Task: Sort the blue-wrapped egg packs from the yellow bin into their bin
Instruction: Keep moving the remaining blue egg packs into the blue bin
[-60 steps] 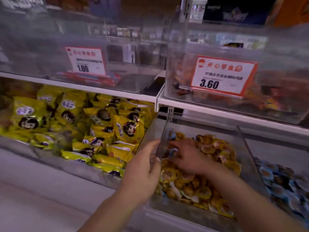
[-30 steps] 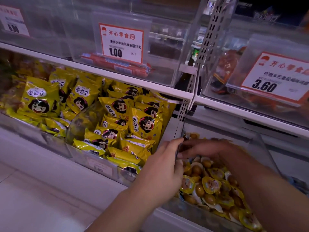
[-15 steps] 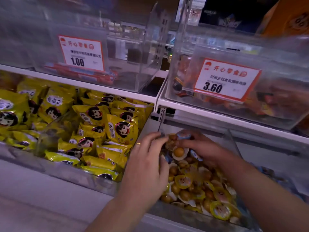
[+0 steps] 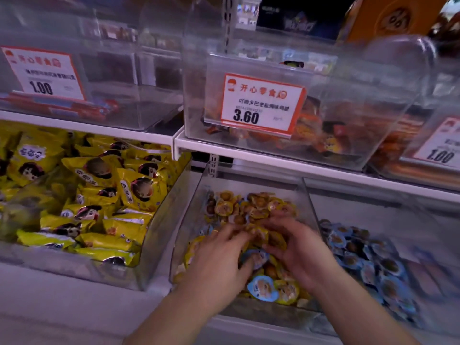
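Both hands in the yellow-pack bin

Left hand (image 4: 219, 260) and right hand (image 4: 296, 252) lay on the pile in the clear bin (image 4: 189, 220) of yellow egg packs, fingers spread; grip blurred, cannot tell. Blue-wrapped pack (image 4: 262, 287) sat near the bin's front edge. Blue-pack bin (image 4: 368, 257) just right.

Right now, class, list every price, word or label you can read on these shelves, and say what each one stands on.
"3.60": middle price card on a clear upper bin; red header "开心零食", black line beneath too blurred.
"1.00": left price card, upper left bin; smaller text blurred.
"1.00": right price card, cut off at the frame edge.
Yellow snack bags: printing unreadable.
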`<state>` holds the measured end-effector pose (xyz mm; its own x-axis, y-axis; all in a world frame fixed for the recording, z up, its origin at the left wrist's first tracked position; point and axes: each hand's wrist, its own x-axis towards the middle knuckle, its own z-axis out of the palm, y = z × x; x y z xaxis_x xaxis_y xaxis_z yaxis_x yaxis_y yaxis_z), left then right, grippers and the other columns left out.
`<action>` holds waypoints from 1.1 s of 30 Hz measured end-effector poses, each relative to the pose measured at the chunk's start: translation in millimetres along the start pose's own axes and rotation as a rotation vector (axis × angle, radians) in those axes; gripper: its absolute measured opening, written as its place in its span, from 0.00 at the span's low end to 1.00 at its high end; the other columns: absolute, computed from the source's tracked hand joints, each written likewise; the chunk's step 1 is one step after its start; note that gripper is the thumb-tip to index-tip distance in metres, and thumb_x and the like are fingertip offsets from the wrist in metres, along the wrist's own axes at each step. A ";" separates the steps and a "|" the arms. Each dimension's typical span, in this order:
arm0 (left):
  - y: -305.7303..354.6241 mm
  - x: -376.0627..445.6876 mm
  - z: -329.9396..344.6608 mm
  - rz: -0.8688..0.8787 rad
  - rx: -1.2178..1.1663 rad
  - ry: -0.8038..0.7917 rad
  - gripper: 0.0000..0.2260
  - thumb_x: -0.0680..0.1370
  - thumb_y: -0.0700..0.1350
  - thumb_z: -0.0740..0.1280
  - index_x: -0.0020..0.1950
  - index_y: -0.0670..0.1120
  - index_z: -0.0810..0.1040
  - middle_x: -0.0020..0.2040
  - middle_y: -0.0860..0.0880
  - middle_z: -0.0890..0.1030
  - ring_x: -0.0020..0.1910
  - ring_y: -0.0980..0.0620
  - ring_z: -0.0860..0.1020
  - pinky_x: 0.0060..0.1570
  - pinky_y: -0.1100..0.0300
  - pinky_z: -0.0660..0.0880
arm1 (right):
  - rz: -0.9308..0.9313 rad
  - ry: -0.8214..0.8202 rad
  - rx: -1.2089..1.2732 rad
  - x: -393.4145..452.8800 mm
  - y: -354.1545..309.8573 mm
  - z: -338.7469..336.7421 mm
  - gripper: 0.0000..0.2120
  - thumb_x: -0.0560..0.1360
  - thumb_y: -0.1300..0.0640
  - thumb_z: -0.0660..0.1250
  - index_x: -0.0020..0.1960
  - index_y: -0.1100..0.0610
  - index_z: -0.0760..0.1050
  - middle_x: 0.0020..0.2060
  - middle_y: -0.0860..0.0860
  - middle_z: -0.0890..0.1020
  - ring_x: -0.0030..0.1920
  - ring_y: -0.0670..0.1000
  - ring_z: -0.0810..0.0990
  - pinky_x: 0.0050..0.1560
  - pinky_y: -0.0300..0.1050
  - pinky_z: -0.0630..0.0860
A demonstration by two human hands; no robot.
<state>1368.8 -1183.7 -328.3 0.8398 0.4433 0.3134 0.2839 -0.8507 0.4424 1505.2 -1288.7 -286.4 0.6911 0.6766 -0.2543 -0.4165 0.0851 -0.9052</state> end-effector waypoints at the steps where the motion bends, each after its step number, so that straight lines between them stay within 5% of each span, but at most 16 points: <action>1: -0.8 0.8 0.1 -0.013 0.011 0.001 0.22 0.75 0.65 0.56 0.65 0.59 0.74 0.66 0.59 0.70 0.62 0.52 0.74 0.59 0.54 0.73 | -0.011 -0.006 0.011 -0.8 -0.7 -1.6 0.09 0.75 0.63 0.68 0.55 0.58 0.79 0.49 0.57 0.84 0.51 0.54 0.83 0.44 0.51 0.80; 4: -5.6 4.7 -1.3 -0.024 0.067 -0.010 0.23 0.74 0.67 0.55 0.59 0.57 0.78 0.67 0.58 0.69 0.65 0.51 0.71 0.61 0.56 0.71 | -0.074 0.015 -0.080 0.2 -3.4 -5.2 0.10 0.77 0.66 0.67 0.58 0.59 0.78 0.52 0.58 0.85 0.56 0.55 0.84 0.52 0.60 0.82; 7: -9.1 9.2 -3.5 0.024 0.108 -0.095 0.29 0.72 0.74 0.52 0.58 0.58 0.79 0.74 0.57 0.66 0.77 0.52 0.59 0.72 0.50 0.62 | -0.178 0.026 -0.263 -1.9 -4.1 -4.7 0.13 0.81 0.70 0.60 0.57 0.56 0.77 0.52 0.55 0.85 0.56 0.53 0.84 0.42 0.53 0.84; 9: -7.7 11.8 -6.1 0.039 0.089 -0.088 0.26 0.71 0.73 0.57 0.55 0.57 0.79 0.73 0.58 0.68 0.76 0.53 0.60 0.72 0.49 0.61 | -0.321 0.024 -0.457 -5.0 -7.5 -4.8 0.15 0.81 0.68 0.60 0.55 0.50 0.77 0.51 0.48 0.84 0.52 0.50 0.84 0.36 0.50 0.84; 12: -3.1 13.0 -8.5 0.022 0.002 0.084 0.11 0.71 0.61 0.71 0.47 0.56 0.76 0.58 0.59 0.77 0.61 0.55 0.72 0.58 0.55 0.70 | -0.577 0.004 -0.790 -11.3 -19.4 -12.9 0.18 0.81 0.63 0.59 0.53 0.40 0.78 0.45 0.41 0.84 0.40 0.55 0.84 0.30 0.56 0.81; 15: -0.3 13.5 -16.0 -0.143 -0.171 0.218 0.11 0.71 0.52 0.75 0.44 0.58 0.72 0.39 0.61 0.77 0.42 0.60 0.76 0.39 0.57 0.74 | -0.582 -0.263 -0.981 -23.2 -25.0 -18.9 0.12 0.78 0.52 0.60 0.55 0.38 0.77 0.41 0.43 0.82 0.36 0.54 0.81 0.33 0.56 0.79; 16: -1.3 13.2 -18.6 -0.191 -0.253 0.241 0.11 0.72 0.52 0.75 0.44 0.59 0.72 0.37 0.60 0.78 0.39 0.61 0.77 0.37 0.57 0.75 | -0.540 -0.371 -1.125 -27.8 -22.4 -19.1 0.11 0.77 0.44 0.61 0.58 0.39 0.77 0.42 0.42 0.80 0.37 0.48 0.80 0.36 0.51 0.79; 18: -3.5 11.2 -22.9 -0.226 -0.391 0.266 0.09 0.73 0.53 0.74 0.47 0.59 0.74 0.39 0.60 0.81 0.38 0.61 0.80 0.38 0.54 0.78 | -0.515 -0.500 -1.514 -32.6 -10.7 -19.4 0.24 0.71 0.29 0.61 0.61 0.41 0.74 0.47 0.39 0.75 0.46 0.42 0.77 0.46 0.47 0.78; 20: -4.4 6.4 -26.0 -0.222 -0.466 0.253 0.08 0.75 0.53 0.73 0.50 0.60 0.75 0.43 0.63 0.83 0.42 0.63 0.81 0.41 0.54 0.80 | -0.512 -0.541 -1.741 -34.7 0.7 -16.0 0.30 0.68 0.25 0.61 0.62 0.41 0.71 0.51 0.39 0.71 0.53 0.44 0.74 0.51 0.48 0.76; 27: -3.4 -4.4 -23.7 -0.220 -0.449 0.161 0.10 0.77 0.60 0.69 0.56 0.62 0.76 0.48 0.65 0.83 0.48 0.63 0.81 0.46 0.48 0.81 | -0.416 -0.498 -1.382 -37.0 3.5 -19.6 0.10 0.69 0.42 0.75 0.46 0.43 0.77 0.44 0.40 0.77 0.46 0.39 0.75 0.48 0.43 0.76; 31: 8.7 -2.8 -22.9 -0.212 -0.567 0.249 0.06 0.77 0.54 0.70 0.52 0.60 0.78 0.47 0.63 0.84 0.48 0.62 0.81 0.46 0.53 0.80 | -0.367 -0.161 -0.909 -35.7 -3.0 -20.7 0.03 0.74 0.51 0.75 0.42 0.46 0.81 0.38 0.42 0.83 0.37 0.41 0.80 0.36 0.35 0.76; 33: 24.0 -2.3 -19.7 -0.205 -0.655 0.362 0.04 0.77 0.50 0.71 0.50 0.58 0.79 0.45 0.61 0.84 0.46 0.61 0.82 0.43 0.59 0.78 | -0.247 -0.016 -0.511 -35.8 -4.6 -14.6 0.02 0.76 0.54 0.72 0.45 0.50 0.83 0.36 0.47 0.83 0.33 0.46 0.80 0.31 0.39 0.76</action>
<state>1364.6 -1199.6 -301.9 0.5644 0.7342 0.3773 -0.0089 -0.4516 0.8922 1491.1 -1324.0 -278.1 0.7210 0.6928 -0.0125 0.0978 -0.1196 -0.9880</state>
